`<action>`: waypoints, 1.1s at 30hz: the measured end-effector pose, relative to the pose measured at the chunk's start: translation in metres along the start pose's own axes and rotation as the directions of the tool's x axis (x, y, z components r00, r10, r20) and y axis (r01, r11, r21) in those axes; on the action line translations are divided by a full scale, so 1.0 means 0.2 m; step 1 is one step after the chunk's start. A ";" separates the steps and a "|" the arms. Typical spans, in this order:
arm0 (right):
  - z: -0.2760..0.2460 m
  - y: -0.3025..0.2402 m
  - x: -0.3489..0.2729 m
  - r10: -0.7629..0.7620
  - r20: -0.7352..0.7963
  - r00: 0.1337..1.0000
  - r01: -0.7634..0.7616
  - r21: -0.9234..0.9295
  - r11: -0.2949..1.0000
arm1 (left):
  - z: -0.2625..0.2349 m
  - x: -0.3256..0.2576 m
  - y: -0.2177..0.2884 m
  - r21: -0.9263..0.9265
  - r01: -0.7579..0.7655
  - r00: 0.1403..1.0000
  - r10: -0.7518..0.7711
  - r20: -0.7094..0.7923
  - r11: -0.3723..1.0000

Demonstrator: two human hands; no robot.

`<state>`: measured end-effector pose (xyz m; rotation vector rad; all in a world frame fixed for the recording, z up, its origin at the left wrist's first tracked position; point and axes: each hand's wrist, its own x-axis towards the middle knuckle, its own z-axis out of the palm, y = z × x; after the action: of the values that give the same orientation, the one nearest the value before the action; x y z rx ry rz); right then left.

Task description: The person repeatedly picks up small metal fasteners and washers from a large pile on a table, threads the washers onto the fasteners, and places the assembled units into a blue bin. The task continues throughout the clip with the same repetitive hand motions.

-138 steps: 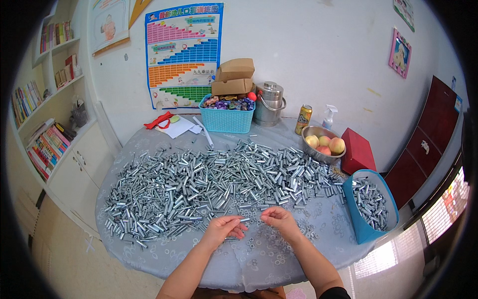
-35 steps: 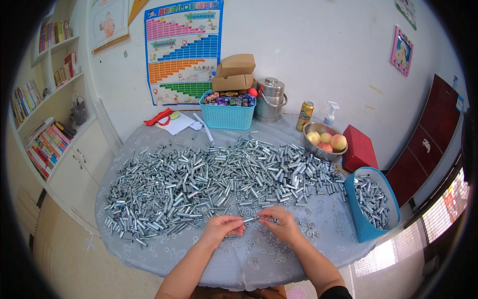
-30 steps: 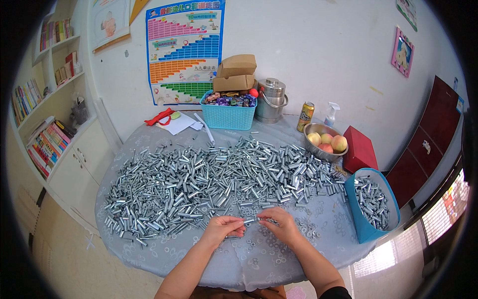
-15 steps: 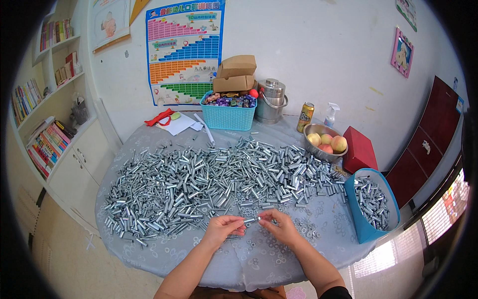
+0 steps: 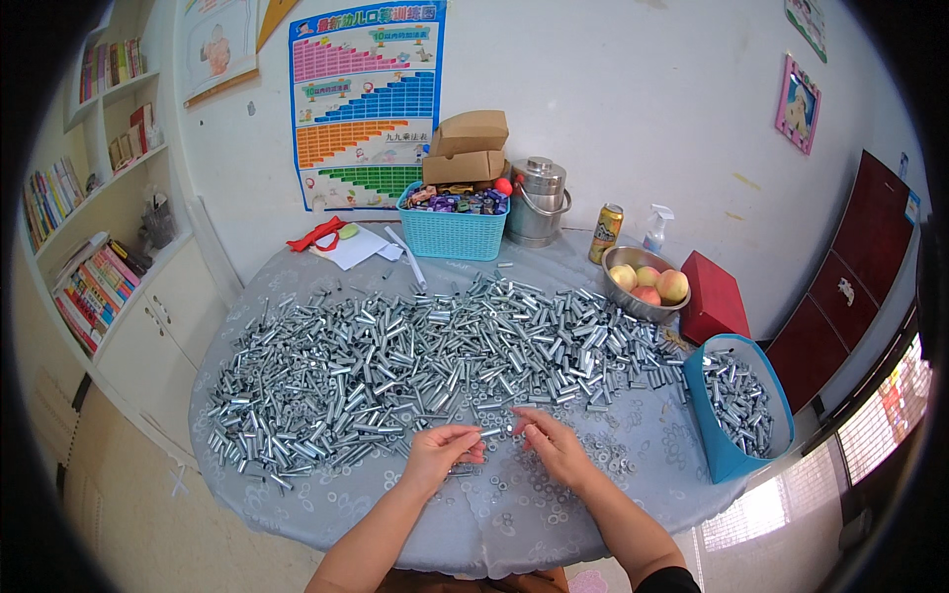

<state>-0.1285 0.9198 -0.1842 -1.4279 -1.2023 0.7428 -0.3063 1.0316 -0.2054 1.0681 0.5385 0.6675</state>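
Note:
My left hand [image 5: 442, 461] is closed in a pinch on a small silver bolt [image 5: 494, 432], which points right, roughly level above the near part of the table. Just off the bolt's right end is my right hand [image 5: 556, 451], its thumb and fingers apart and nothing visible between them. Beyond both hands spreads a wide heap of silver metal sleeves and bolts [image 5: 395, 346]. Loose washers [image 5: 554, 489] lie on the cloth beneath and beside my right hand.
At the right table edge stands a blue bin [image 5: 714, 415] of metal parts. Behind it are a red box [image 5: 714, 296], a steel bowl [image 5: 618, 295] of peaches, a can [image 5: 606, 233] and a spray bottle [image 5: 656, 229]. A turquoise basket [image 5: 453, 235] and steel pot [image 5: 539, 203] stand at the back.
My right hand has let go of the bolt's right end and its fingers have spread. My left hand keeps its pinch in nearly the same place.

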 end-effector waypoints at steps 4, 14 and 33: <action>-0.03 0.04 0.00 -0.012 0.090 0.996 0.019 -0.076 0.997 | 0.00 0.00 0.00 0.006 -0.007 1.000 0.007 -0.009 1.000; -0.05 0.10 0.02 -0.056 0.085 0.995 0.069 -0.160 0.985 | 0.01 0.00 -0.01 0.031 -0.001 1.000 0.001 0.003 1.000; -0.06 0.01 0.00 -0.094 -0.078 0.992 0.077 -0.197 0.977 | 0.08 -0.02 -0.03 0.291 -0.343 0.936 0.351 0.024 0.893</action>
<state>-0.1166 0.9157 -0.1824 -1.5402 -1.2872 0.5095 -0.2962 1.0173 -0.2053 1.4548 0.4835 0.9390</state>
